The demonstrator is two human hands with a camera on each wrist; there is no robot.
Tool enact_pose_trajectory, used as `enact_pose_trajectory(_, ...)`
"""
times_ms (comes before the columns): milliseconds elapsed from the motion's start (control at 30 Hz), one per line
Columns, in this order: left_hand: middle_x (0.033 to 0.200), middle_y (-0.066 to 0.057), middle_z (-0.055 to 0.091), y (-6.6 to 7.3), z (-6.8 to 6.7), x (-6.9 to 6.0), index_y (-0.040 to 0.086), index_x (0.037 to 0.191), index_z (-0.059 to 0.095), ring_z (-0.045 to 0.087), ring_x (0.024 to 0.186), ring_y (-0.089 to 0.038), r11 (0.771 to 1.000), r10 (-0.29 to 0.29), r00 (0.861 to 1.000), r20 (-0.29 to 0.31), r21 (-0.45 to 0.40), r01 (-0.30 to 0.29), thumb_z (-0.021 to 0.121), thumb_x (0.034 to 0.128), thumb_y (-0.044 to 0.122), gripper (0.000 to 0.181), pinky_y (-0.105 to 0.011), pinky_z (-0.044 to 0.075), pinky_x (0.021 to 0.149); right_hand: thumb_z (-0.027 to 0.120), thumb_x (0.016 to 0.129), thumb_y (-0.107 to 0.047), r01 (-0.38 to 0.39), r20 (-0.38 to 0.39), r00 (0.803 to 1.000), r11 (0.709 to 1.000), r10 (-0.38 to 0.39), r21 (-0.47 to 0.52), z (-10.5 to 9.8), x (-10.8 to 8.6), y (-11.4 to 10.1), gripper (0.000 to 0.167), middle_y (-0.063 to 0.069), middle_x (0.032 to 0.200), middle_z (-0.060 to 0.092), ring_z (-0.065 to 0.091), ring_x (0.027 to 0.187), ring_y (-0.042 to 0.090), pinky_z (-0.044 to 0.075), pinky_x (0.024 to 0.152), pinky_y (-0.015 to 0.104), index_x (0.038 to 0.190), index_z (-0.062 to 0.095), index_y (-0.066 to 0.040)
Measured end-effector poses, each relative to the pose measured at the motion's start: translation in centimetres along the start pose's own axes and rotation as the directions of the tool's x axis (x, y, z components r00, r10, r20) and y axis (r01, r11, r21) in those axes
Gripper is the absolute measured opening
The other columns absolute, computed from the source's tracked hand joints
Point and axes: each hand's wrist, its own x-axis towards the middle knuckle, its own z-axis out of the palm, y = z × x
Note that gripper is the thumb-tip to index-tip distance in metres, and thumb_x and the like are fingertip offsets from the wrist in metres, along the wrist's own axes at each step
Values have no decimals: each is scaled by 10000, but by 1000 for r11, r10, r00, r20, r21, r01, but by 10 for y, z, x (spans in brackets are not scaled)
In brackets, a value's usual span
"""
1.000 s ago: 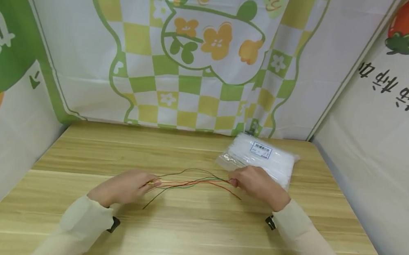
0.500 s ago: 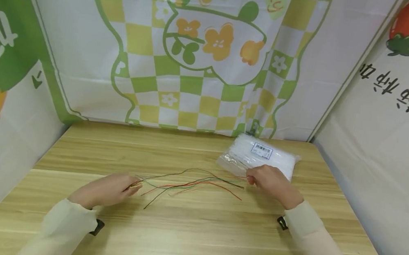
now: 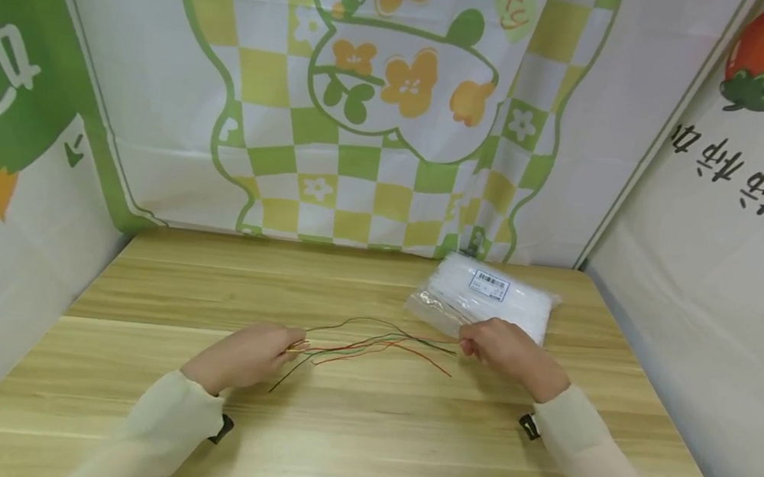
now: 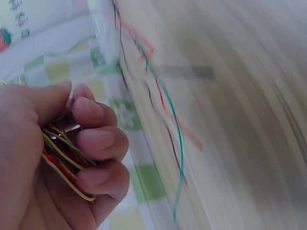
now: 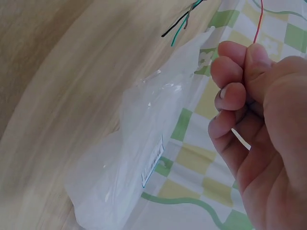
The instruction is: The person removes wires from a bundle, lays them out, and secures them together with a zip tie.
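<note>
My left hand (image 3: 249, 355) is on the left side of the table, fingers curled round a small bundle of yellow and red wires (image 4: 67, 165). Farther right, my right hand (image 3: 512, 356) pinches the end of a thin red wire (image 5: 260, 25) between thumb and forefinger. Between the hands several loose wires (image 3: 372, 343), red, green and dark, stretch across in a tangle. A green wire (image 4: 179, 136) shows beside the left hand in the left wrist view, partly blurred. Whether the pinched red wire runs into the left hand's bundle cannot be told.
A clear plastic package (image 3: 521, 302) of white contents, with a barcode label (image 3: 490, 284), lies at the back right, just behind the right hand. The wooden table (image 3: 362, 444) ends at a checkered cloth (image 3: 362, 160), with printed cloth walls on both sides.
My right hand has moved to the right, drawing the red wire out with it. My left hand swung left, then came back right among the wires, still holding the bundle.
</note>
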Motion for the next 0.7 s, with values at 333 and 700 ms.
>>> enact_pose_trajectory(333, 770, 65, 509, 23, 30, 30, 149, 926, 465, 464, 700, -92, 984, 124, 992, -33, 133, -119, 643, 1060, 251, 245, -286, 437, 682, 620, 811, 136, 110, -55, 993, 992, -106, 58, 0, -1, -8, 349, -143, 665, 450, 416, 635, -12, 376, 581, 172, 715, 529, -187)
enact_pose_trajectory(700, 912, 29, 636, 36, 41, 44, 162, 962, 570, 640, 893, -141, 980, 175, 983, 60, 83, -179, 617, 1053, 99, 120, -333, 548, 821, 656, 838, 111, 102, -54, 994, 991, -98, 81, 2, 5, -13, 307, -121, 691, 525, 450, 654, 4, 412, 603, 175, 742, 581, -171)
